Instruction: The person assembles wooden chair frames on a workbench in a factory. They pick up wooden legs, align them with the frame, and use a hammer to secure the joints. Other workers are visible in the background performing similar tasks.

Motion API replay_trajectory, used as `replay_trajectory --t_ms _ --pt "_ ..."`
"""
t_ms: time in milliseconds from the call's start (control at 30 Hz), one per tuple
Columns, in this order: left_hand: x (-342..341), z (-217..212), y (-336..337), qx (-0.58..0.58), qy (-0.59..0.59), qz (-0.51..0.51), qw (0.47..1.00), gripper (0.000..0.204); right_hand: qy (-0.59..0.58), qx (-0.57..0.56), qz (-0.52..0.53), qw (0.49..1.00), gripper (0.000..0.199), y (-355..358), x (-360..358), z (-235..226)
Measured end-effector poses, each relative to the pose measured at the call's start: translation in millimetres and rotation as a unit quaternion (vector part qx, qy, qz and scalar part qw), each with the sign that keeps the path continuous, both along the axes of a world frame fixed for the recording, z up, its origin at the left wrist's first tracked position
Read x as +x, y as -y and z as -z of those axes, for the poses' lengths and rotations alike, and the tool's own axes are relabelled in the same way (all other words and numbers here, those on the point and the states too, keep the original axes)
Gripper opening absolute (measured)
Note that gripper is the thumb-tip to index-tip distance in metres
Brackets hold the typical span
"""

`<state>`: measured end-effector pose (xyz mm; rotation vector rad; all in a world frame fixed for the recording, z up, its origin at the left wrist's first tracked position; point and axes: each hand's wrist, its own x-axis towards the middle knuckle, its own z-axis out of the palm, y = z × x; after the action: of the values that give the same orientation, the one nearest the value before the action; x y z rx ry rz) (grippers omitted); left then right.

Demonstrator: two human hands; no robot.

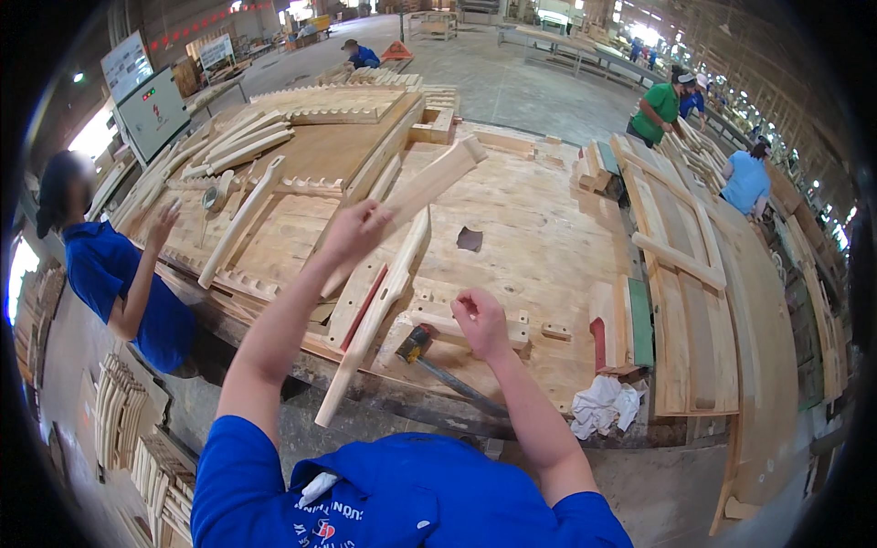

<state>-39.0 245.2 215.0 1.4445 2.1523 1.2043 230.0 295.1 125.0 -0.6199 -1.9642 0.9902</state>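
Note:
My left hand [358, 234] is closed round one end of a flat pale wooden slat [437, 184], held up over the worktable [548, 228] and pointing away to the right. Fingers curled, my right hand [482, 323] hovers near the table's front; whatever it may pinch is too small or hidden. Below it lies a mallet [416, 343] with a dark head, its handle running toward me. A long curved wooden piece [391, 290] rests between my arms, beside a board with a red strip [367, 307]. A short drilled wooden bar [448, 325] lies behind the mallet.
A dark scrap [470, 239] lies mid-table; a white cloth [607, 407] is at the front right. Wooden blocks with green faces [639, 321] line the right edge, next to stacked panels [685, 347]. A co-worker in blue [123, 283] stands at the left near notched rails.

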Motion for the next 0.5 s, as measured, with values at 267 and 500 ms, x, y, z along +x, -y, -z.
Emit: replay_trajectory --t_ms 267,500 --pt "150 89 -55 0.197 0.351 -0.078 0.912 0.038 0.055 -0.016 0.036 0.998 0.07 -30 1 -3" --pt "190 122 -15 -0.018 0.37 0.039 0.928 0.035 0.37 0.091 0.035 0.924 0.075 -94 54 4"
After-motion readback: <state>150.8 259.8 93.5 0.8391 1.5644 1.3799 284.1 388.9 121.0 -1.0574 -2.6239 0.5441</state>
